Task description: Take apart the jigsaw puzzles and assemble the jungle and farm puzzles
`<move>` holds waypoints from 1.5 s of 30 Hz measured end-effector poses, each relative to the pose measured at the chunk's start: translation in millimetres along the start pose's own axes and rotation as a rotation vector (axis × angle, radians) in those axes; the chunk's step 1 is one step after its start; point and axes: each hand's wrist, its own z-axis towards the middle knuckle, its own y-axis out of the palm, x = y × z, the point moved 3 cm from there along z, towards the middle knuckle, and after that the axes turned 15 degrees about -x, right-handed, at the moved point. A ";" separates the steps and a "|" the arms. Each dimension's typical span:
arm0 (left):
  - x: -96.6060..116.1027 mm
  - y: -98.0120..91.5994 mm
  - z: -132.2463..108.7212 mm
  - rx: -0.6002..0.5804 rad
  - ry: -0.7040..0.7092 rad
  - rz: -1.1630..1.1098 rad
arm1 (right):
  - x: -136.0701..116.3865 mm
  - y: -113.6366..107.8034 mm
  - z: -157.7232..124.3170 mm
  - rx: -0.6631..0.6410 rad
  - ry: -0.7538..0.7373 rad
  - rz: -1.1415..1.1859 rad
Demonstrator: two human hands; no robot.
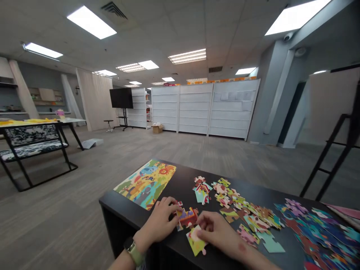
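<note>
Left hand (pixel 159 221) curled on red pieces (pixel 187 218), grip unclear; right hand (pixel 216 233) pinching yellow piece (pixel 195 240) by worktop's front edge (pixel 120 214). Risk: a slip sends it off the edge.

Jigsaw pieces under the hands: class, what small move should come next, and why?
Probably slide the yellow jigsaw piece under the right hand up against the red cluster by the left hand: they lie nearly touching, and the lion picture alongside can confirm the fit.
</note>
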 end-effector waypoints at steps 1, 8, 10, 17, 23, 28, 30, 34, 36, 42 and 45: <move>-2.5 0.1 1.5 -0.001 0.005 -0.011 | -4.3 4.3 2.4 0.026 -0.003 -0.092; -9.1 3.0 0.2 -0.022 0.045 -0.051 | -17.2 23.3 9.7 0.083 -0.045 -0.564; -8.8 2.2 0.6 -0.018 0.037 -0.057 | -16.2 24.4 10.6 0.050 -0.051 -0.583; -6.9 1.3 5.3 0.012 -0.036 -0.117 | -27.9 23.9 5.1 -0.063 -0.109 -0.674; -4.6 2.1 3.6 -0.023 -0.019 -0.106 | -27.3 20.6 1.8 -0.101 -0.109 -0.740; 7.9 -2.7 -3.3 -0.107 0.219 -0.086 | -25.8 21.9 -1.2 -0.083 -0.128 -0.741; 11.8 -2.9 -2.7 -0.109 0.251 -0.077 | -25.9 23.1 -2.4 -0.080 -0.139 -0.732; 12.0 2.3 3.8 -0.124 0.204 -0.103 | -19.9 7.8 -1.2 0.027 -0.174 -0.645; 8.3 3.9 6.7 -0.142 0.180 -0.122 | -11.2 -13.0 2.0 0.172 -0.140 -0.647; -2.9 -8.5 11.6 -0.273 0.286 -0.158 | 19.7 -62.5 21.5 0.320 0.089 -0.724; -7.4 -13.8 15.7 -0.331 0.261 -0.186 | 24.0 -60.2 28.8 0.243 0.142 -0.678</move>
